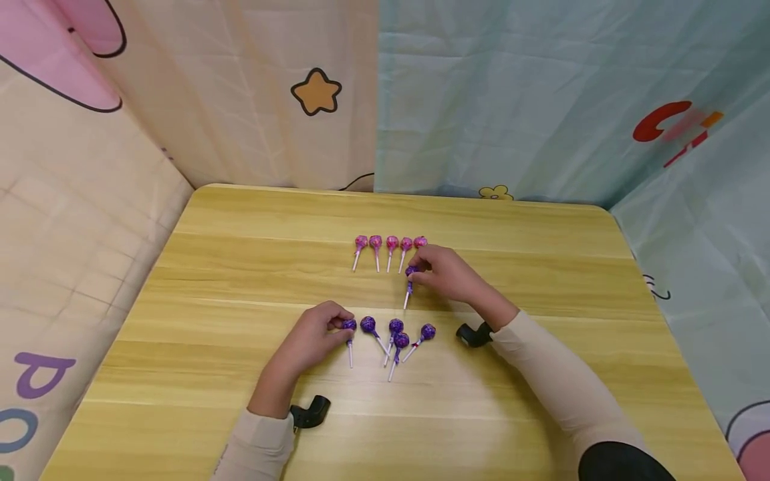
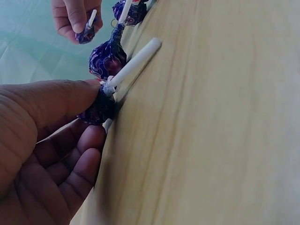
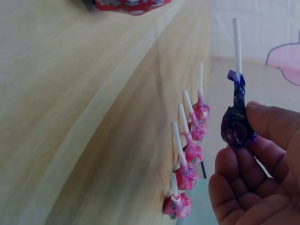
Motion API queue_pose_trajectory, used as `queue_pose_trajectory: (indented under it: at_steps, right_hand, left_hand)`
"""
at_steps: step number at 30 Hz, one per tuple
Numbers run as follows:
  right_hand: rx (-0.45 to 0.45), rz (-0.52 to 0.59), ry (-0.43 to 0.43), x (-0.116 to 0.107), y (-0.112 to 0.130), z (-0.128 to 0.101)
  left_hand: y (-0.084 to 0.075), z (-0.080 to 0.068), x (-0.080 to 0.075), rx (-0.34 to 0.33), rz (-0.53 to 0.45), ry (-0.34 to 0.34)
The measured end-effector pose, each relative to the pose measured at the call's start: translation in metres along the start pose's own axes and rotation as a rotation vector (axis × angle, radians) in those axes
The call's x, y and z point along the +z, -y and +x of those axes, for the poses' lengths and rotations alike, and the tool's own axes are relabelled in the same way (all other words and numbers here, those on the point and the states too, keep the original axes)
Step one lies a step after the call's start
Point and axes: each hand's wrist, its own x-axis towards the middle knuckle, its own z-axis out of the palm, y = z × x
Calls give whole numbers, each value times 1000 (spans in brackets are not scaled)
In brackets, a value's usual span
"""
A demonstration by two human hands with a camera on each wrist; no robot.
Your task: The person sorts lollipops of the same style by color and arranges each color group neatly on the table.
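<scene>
My right hand (image 1: 444, 270) pinches a purple-wrapped lollipop (image 3: 238, 126) by its head between thumb and fingers. In the right wrist view its white stick points up, and it is held off the table. With thumb and fingertips my left hand (image 1: 313, 334) pinches another purple lollipop (image 2: 101, 107) close over the tabletop, its stick toward me. Right of that hand lie several loose purple lollipops (image 1: 368, 325), some with crossed sticks. Farther back, several pink lollipops (image 1: 392, 242) form a row, heads away from me; the right hand is just in front of the rightmost pink lollipop (image 1: 421, 241).
The wooden table (image 1: 198, 280) extends on both sides of the lollipops. Printed curtains (image 1: 511, 100) hang behind it and at its sides. A black device (image 1: 311, 412) sits at the left wrist and another black device (image 1: 474, 335) at the right.
</scene>
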Motion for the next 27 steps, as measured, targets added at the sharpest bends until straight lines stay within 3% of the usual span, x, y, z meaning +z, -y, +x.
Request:
queue_pose_trajectory:
  at_steps: [27]
  right_hand:
    - [-206,-144,169,27,27,71]
  left_hand:
    - [-3,0,-2,3,-4,10]
